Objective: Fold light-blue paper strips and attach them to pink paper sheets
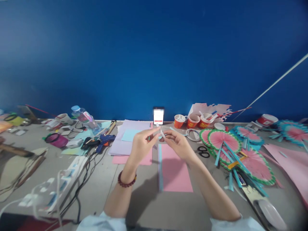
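Right hand (178, 143) pinched white strip (163, 134), long axis slanting down toward that hand; left hand (142, 142) was at its upper end, grip unclear. Pink sheet (174, 173) lay below both.

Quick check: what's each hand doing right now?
Left hand: fingertips at the small white strip; whether they grip it cannot be told.
Right hand: closed, pinching the strip between thumb and fingers.

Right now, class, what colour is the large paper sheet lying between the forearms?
The paper sheet is pink, best seen in the head view.
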The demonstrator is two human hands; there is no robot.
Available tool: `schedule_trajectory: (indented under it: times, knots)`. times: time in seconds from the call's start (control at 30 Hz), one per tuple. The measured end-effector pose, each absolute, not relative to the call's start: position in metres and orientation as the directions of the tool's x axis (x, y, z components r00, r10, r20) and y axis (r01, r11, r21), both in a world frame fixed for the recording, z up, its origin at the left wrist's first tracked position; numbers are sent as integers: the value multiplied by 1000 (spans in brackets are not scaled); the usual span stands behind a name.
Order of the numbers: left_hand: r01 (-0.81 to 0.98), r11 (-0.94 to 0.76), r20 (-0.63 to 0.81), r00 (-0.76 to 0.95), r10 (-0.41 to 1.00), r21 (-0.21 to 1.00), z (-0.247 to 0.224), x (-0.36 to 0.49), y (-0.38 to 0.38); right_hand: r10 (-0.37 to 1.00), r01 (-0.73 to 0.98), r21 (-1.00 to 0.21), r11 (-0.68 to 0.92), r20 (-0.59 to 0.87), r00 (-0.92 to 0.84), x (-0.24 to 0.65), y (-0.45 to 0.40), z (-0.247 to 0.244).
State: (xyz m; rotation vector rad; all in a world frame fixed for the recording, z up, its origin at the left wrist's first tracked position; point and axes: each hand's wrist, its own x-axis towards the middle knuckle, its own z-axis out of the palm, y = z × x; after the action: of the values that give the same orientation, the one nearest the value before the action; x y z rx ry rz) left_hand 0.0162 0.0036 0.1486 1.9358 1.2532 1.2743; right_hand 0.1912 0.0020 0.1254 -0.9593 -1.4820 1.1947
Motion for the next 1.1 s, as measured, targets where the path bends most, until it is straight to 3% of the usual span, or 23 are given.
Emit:
schedule_trajectory:
  times: [0.2,0.53,0.83,0.97,1.1]
  knots:
    - [516,-533,515,193,835,671,148,22,0,964,137,-958,251,235,-121,189,2,122]
    - [264,-328,288,178,941,907,147,19,3,957,286,-913,290,282,-68,188,-2,125]
    - [227,-297,241,244,939,927,151,16,3,943,254,-910,329,332,-32,188,6,120]
    - [265,-284,220,249,943,921,152,12,4,965,177,-950,259,261,-8,189,11,118]
    - [190,-257,217,211,953,948,151,12,6,982,100,-980,175,181,53,191,19,112]
